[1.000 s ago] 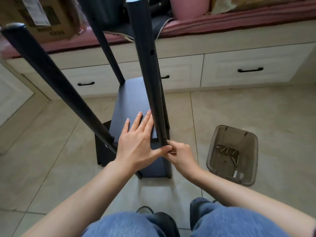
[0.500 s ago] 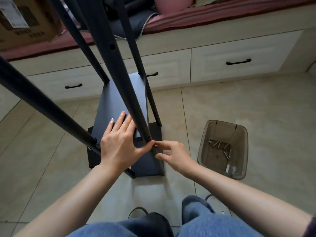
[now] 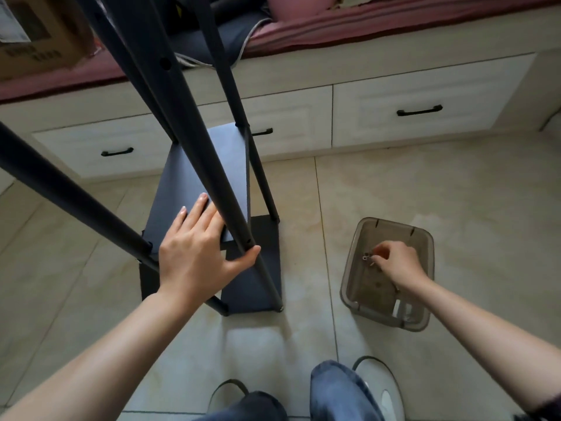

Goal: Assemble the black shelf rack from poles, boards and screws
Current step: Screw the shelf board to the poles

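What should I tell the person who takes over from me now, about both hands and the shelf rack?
Left hand: flat on the upper board, thumb against the near right pole, steadying it.
Right hand: inside the clear bin on the floor, fingers curled at the screws; a firm pinch cannot be confirmed.
Done: four poles stand on the bottom board; the upper board sits between them.
Left: bring a screw to the pole hole by the thumb, fasten, then do the other corners.

Matt black poles (image 3: 194, 123), translucent smoky plastic bin (image 3: 425, 299), glossy tiles (image 3: 455, 192).
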Demonstrator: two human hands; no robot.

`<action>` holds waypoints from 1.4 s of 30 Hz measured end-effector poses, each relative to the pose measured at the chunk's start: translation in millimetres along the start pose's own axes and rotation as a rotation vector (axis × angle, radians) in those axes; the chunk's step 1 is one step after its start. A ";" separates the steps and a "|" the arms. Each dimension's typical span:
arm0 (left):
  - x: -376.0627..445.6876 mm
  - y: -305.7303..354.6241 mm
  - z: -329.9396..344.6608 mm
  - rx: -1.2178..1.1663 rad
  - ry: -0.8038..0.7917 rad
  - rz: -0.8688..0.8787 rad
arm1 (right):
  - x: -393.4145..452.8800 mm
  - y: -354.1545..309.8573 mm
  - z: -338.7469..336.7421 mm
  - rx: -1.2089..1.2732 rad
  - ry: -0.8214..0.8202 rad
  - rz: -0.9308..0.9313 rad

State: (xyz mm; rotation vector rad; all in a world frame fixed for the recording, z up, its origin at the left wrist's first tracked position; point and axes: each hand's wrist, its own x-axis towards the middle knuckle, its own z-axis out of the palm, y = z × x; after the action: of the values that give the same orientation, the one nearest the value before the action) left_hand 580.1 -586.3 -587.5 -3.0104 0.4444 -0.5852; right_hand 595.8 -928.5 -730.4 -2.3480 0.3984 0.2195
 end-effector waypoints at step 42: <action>0.2 3.4 4.7 0.007 0.119 -0.016 | 33.3 25.0 85.8 -0.504 -0.240 -0.045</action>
State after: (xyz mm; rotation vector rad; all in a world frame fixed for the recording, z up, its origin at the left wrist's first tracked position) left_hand 581.0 -589.7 -592.2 -2.9862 0.4236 -0.7688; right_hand 614.7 -893.3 -817.1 -2.7730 0.1850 0.6359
